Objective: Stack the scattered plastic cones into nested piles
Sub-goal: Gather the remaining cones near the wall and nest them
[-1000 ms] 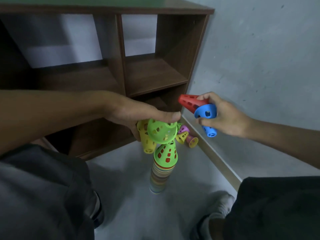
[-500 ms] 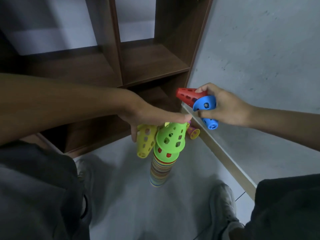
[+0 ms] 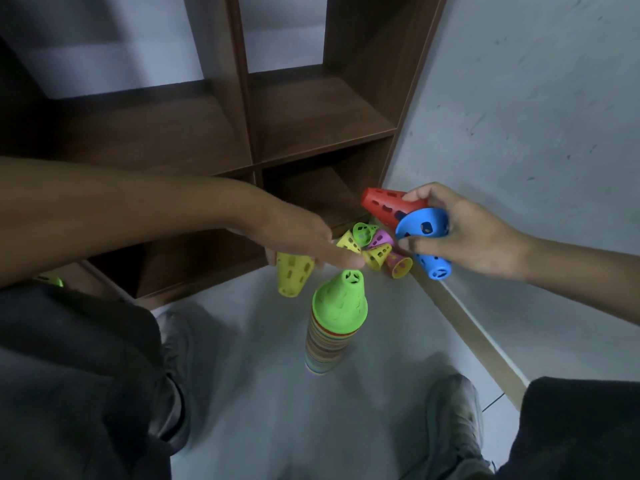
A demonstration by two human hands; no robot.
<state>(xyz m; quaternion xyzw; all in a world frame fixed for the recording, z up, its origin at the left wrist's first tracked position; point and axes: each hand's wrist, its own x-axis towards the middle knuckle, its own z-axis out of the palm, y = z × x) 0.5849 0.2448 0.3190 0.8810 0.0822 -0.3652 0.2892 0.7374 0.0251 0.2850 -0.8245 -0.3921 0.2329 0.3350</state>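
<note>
A tall nested pile of many-coloured cones (image 3: 327, 344) stands on the floor, topped by a green cone (image 3: 339, 303). My left hand (image 3: 298, 242) hovers just above it, holding a yellow cone (image 3: 292, 273) under the palm, with the index finger stretched over the green cone's tip. My right hand (image 3: 460, 237) grips a red cone (image 3: 384, 206) and a blue cone (image 3: 427, 242) together. Several loose yellow, green, purple and pink cones (image 3: 372, 245) lie on the floor by the shelf corner.
A dark wooden shelf unit (image 3: 311, 119) stands behind the pile, against the grey wall (image 3: 536, 116) with a skirting board (image 3: 467, 334). My knees and shoes (image 3: 453, 420) frame the floor on both sides. Another green cone (image 3: 52, 280) peeks out at far left.
The green cone that my left hand carried now sits on top of the pile. My left hand has let go of it and lifted slightly. The right hand has kept its two cones.
</note>
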